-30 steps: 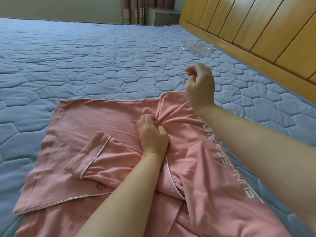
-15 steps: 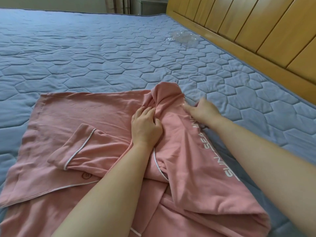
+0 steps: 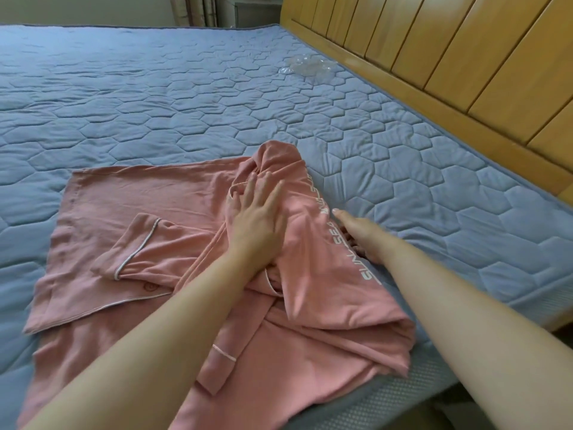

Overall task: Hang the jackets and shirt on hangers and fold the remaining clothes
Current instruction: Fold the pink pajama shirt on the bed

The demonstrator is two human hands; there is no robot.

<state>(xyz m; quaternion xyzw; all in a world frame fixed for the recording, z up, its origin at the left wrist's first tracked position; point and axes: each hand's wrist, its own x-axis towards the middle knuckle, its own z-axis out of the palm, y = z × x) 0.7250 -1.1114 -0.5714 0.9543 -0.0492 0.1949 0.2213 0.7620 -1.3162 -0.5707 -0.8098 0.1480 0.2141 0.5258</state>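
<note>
Pajamas (image 3: 161, 212) in pink lie bunched on the blue quilted mattress (image 3: 155, 97) beneath your hands, white lettering running between them. Your left hand (image 3: 257, 225) presses flat on the heap's middle, fingers straight and spread, gripping nothing. Your right hand (image 3: 361, 235) sits just right of it at the cloth's edge, thumb out, fingers tucked under the fabric; whether they grip cannot be told.

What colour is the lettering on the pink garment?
White lettering, clearest in the head view.

Bare left forearm (image 3: 173, 315) and right forearm (image 3: 459, 293) (unclothed as far as visible)
</note>
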